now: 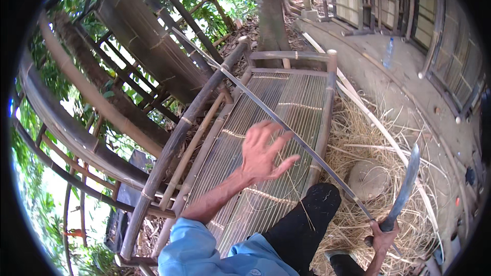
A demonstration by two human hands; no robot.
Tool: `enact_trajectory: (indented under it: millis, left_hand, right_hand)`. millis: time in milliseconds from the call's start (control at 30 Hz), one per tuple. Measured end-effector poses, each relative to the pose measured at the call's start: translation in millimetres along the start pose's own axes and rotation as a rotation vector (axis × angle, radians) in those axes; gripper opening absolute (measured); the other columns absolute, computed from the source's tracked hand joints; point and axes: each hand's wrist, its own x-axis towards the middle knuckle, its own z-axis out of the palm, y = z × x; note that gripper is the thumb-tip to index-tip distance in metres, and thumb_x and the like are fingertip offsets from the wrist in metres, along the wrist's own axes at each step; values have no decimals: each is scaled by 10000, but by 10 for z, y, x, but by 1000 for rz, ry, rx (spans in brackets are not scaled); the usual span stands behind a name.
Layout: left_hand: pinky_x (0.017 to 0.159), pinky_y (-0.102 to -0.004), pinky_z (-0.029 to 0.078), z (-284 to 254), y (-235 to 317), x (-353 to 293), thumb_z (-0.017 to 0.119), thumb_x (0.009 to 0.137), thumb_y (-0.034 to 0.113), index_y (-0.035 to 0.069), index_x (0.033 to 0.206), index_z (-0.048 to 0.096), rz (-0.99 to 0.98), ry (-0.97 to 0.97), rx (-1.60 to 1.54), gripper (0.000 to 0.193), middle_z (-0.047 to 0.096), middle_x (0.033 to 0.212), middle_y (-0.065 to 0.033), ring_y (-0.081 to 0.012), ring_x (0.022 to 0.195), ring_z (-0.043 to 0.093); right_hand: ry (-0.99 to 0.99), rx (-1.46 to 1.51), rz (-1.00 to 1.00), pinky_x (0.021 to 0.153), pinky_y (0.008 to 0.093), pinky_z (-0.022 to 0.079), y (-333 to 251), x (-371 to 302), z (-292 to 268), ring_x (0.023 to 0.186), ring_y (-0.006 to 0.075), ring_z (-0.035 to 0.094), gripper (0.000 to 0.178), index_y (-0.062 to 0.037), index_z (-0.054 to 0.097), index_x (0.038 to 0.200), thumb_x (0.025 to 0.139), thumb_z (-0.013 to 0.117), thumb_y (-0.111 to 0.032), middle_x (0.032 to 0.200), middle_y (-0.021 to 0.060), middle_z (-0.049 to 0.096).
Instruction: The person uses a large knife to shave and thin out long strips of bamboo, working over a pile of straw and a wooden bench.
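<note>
My left hand (263,153) is in the air over the slatted bamboo bench (302,87), fingers spread and holding nothing. Low on the right, my right hand (383,236) grips a machete (405,189) by its dark handle, the broad curved blade pointing up and away. A long, thin bamboo strip (286,125) runs slantwise from the bench's far left rail down to my right hand, passing just right of my left hand. Whether the right fingers also grip the strip, I cannot tell. My knee (323,199) in dark trousers rests beside the bench's near right edge.
A round wooden block (367,180) stands among heaped bamboo shavings (348,225) right of the bench. Another long pale strip (378,122) lies along the ground. A bamboo rail (169,158) borders the left. Farther off are a tree trunk (270,10), a plastic bottle (389,52) and bamboo panels (455,56).
</note>
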Motion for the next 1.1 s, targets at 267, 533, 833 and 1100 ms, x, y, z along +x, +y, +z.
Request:
enact_trajectory:
  millis: [267,533,833,1100]
  left_hand:
    - [479,-354,493,415,-13,-331,546,981,430,121,1055,638,379,-594,-338,330,544,759,-27,-206,558,562]
    - [565,-412,575,1354,884,502,526,932,140,-2,1003,679,208,-586,-299,220,720,912,-164,-287,674,722]
    - [793,-466,591,1238,-234,-186,565,895,127,49,963,753,-831,-678,-94,215,742,940,-200,-366,890,739]
    - [734,-511,594,539,-1249,-1935,480,984,292,49,913,719,-1135,-521,292,348,713,911,-255,-437,841,718]
  right_hand:
    - [248,-351,-187,762,352,498,-237,-165,-439,893,189,637,274,-2,620,856,715,850,-46,987,101,687]
    - [382,-567,-89,819,423,495,-143,-443,-711,941,320,626,447,98,644,1034,738,871,-148,1083,169,626]
    - [321,-486,-64,646,350,495,-34,-759,-579,718,197,601,434,96,634,1043,738,871,-100,920,120,607]
    - [264,-528,17,686,363,498,-76,-703,-355,701,212,581,402,44,649,1020,741,871,-142,794,87,629]
